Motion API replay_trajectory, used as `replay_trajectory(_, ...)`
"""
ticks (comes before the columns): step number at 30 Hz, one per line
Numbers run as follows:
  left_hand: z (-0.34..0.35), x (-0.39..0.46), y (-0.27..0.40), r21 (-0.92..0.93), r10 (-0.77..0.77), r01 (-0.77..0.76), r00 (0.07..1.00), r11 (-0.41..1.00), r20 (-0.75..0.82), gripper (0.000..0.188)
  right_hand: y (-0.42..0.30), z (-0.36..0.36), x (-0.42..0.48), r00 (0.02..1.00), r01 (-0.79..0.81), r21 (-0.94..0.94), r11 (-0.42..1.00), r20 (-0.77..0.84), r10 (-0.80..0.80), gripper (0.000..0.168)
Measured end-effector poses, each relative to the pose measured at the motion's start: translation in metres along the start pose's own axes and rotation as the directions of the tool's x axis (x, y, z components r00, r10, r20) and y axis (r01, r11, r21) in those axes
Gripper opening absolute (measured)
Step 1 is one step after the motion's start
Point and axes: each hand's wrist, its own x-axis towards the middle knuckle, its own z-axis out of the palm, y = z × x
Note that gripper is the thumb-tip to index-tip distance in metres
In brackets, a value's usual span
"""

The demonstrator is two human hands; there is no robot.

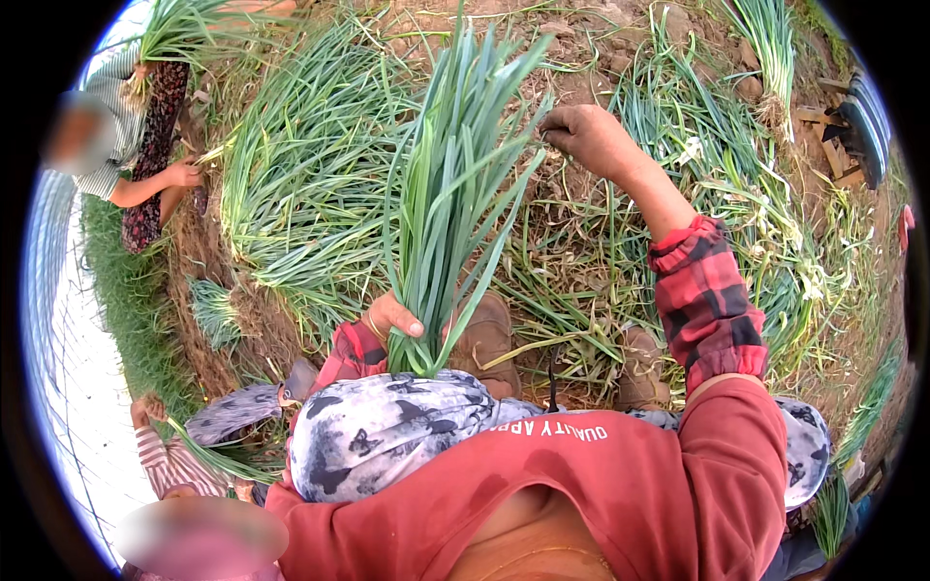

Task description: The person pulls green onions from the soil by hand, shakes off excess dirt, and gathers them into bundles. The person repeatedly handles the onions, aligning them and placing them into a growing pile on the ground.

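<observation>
My left hand (pixel 394 317) grips a bunch of green onions (pixel 454 181) low down, above my left knee in patterned trousers (pixel 385 428). The long leaves stand up and fan away from me; the bunch's lower end is partly hidden by hand and knee. To the right of the leaf tips, my right hand (pixel 590 144) is raised, its fingers bent in against the thumb. Whether a thin leaf is pinched there is unclear. Beyond my left hand lies a wide heap of green onions (pixel 312 160). Leaf scraps (pixel 581 269) litter the soil below my right arm.
More onions with pale, peeled-off leaves (pixel 755 210) lie at right. A bundle with roots (pixel 774 65) is at the far right, near a wooden-legged stool (pixel 846 138). One person (pixel 138 152) works at upper left, another (pixel 182 465) at lower left. My shoes (pixel 490 341) flank the scraps.
</observation>
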Motion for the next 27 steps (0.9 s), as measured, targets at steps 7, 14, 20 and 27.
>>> replay_trajectory(7, 0.027, 0.006, 0.001, 0.117, 0.008, -0.036, 0.972, 0.992, 0.234, 0.053, 0.0, -0.007, -0.007, 0.977, -0.205, -0.096, 0.974, -0.08, 0.197, 0.017)
replay_trajectory(14, 0.025, 0.004, -0.002, 0.012, -0.034, 0.032, 0.985, 0.999, 0.171, 0.051, 0.006, -0.04, -0.008, 0.959, -0.25, 0.354, 0.901, 0.221, 0.179, 0.011)
replay_trajectory(20, 0.029, 0.008, -0.008, 0.041, 0.006, -0.009, 0.997, 0.999, 0.083, 0.067, 0.007, -0.041, -0.005, 0.974, -0.123, 0.063, 0.99, 0.2, 0.108, 0.019)
replay_trajectory(27, -0.002, 0.009, -0.027, -0.215, 0.122, -0.057, 0.944, 0.975, 0.306, 0.059, 0.002, -0.053, -0.008, 0.873, -0.46, -0.195, 0.866, -0.279, 0.401, 0.018)
